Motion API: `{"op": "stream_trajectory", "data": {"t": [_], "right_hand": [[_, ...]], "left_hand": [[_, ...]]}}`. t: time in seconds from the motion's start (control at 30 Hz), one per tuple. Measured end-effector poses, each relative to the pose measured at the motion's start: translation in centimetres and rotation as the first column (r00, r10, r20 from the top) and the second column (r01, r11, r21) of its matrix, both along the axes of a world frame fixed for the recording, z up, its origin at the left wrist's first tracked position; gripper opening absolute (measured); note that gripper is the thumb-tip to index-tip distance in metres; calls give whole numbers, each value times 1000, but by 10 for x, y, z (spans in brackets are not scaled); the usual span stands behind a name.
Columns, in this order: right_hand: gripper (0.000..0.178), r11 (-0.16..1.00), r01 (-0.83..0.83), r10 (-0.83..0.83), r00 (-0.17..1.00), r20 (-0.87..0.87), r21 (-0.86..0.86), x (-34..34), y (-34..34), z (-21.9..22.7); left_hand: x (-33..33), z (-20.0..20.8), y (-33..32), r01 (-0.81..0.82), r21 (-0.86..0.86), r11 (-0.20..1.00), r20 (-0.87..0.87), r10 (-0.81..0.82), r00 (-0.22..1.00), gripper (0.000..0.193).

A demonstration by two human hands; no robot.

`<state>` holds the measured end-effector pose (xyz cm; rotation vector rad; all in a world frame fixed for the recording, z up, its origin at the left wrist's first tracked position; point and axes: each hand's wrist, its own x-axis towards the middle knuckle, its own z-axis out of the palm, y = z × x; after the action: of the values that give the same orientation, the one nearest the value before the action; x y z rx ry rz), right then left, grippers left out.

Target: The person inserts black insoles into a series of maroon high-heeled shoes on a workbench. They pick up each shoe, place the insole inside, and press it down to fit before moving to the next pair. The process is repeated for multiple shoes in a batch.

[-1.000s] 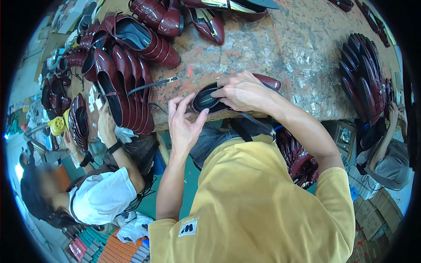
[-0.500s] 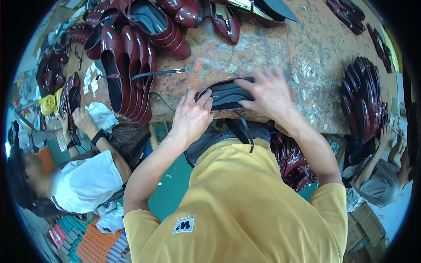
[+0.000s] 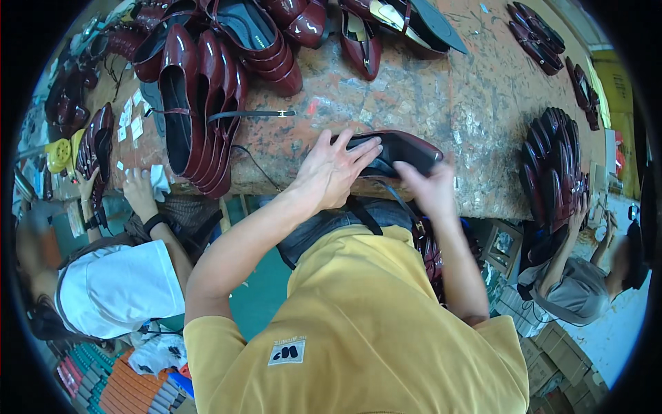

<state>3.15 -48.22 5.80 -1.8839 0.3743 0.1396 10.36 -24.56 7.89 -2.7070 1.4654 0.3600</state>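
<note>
Holds a glossy burgundy shoe [image 3: 403, 146] in the middle of the view, at the near edge of the surface [image 3: 476, 138], toe toward 3 o'clock and heel toward 9 o'clock. Grips the heel end with the left hand [image 3: 329, 171], fingers slightly spread and bent over the rim, tips at the shoe's opening; cannot see the thumb. Sets the right hand [image 3: 434, 193] against the toe end, thumb stretched apart from the fingers and pointing into the opening toward 10 o'clock. Cannot tell, for the blur, how tightly closed on the toe.

Has a dark strap [image 3: 395, 191] hanging from the near side of the shoe toward 5 o'clock, with a buckle [image 3: 418, 225] at the lower end.

Taking the shoe as the clock's centre, has a nested row of burgundy shoes [image 3: 207, 138] at 9 o'clock, with a buckled strap [image 3: 252, 115] jutting from it over the surface, and white paper tags [image 3: 131, 124] farther out. Has a gold-lined shoe [image 3: 363, 58] near 12 o'clock, a fan of nested shoes [image 3: 552, 165] at 3 o'clock and a pair of shoes [image 3: 534, 45] near 2 o'clock. Shares the surface with a person in white [image 3: 124, 276] at 8 o'clock and a person in grey [image 3: 569, 293] at 4 o'clock.
</note>
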Motion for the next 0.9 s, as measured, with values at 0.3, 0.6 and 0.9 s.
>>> {"op": "stream_trajectory", "data": {"t": [0.3, 0.6, 0.9], "right_hand": [[20, 517, -271, 477, 879, 10, -812, 31, 29, -8], [118, 669, -318, 577, 792, 200, -672, 27, -52, -18], [120, 677, -352, 565, 811, 150, -647, 29, -52, -24]], "left_hand": [[22, -4, 25, 151, -270, 951, -67, -175, 982, 77], [30, 4, -63, 372, 45, 927, -128, -364, 923, 79], [34, -2, -46, 404, -112, 908, -138, -416, 899, 86]]}}
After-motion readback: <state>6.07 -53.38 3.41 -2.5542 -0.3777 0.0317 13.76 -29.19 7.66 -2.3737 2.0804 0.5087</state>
